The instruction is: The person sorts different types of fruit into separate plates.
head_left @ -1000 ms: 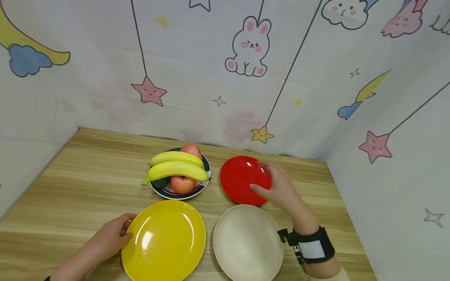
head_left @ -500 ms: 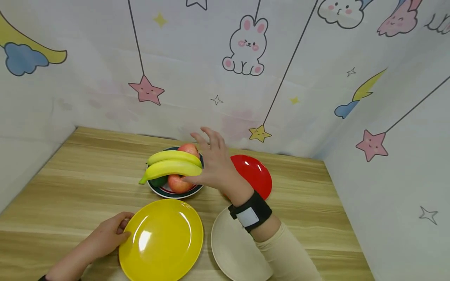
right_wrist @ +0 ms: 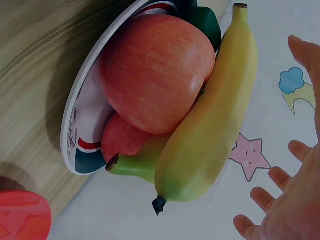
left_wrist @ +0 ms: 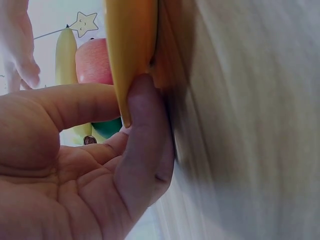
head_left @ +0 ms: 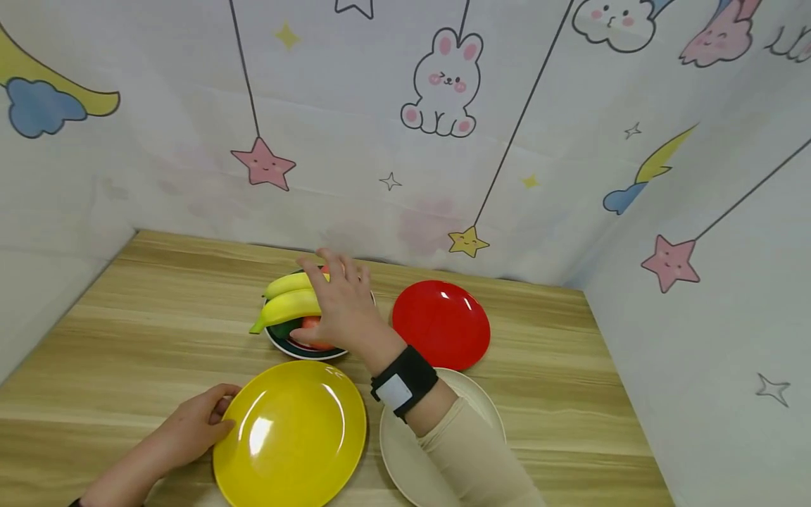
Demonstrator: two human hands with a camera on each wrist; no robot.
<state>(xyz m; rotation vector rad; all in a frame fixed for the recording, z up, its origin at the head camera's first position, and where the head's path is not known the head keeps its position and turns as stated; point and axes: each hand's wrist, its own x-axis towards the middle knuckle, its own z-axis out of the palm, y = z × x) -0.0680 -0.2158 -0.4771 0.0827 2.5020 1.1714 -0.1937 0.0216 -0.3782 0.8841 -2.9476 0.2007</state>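
Head view is showing the left hand (head_left: 190,431) resting on the wooden surface (head_left: 158,331), its fingers pinching the near-left rim of the yellow plate (head_left: 291,433). Further right, the right hand (head_left: 338,306) is hovering with fingers spread and holding nothing, just above the bananas (head_left: 288,304) and apples (right_wrist: 155,72) in the fruit dish (right_wrist: 82,135). The red plate (head_left: 441,324) and cream plate (head_left: 481,415) are lying to the right.

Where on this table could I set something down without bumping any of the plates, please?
Bare wood lies left of the fruit plate and the yellow plate, out to the left wall, and right of the red plate. The middle is crowded: the white plate, both hands and narrow gaps between the plates.
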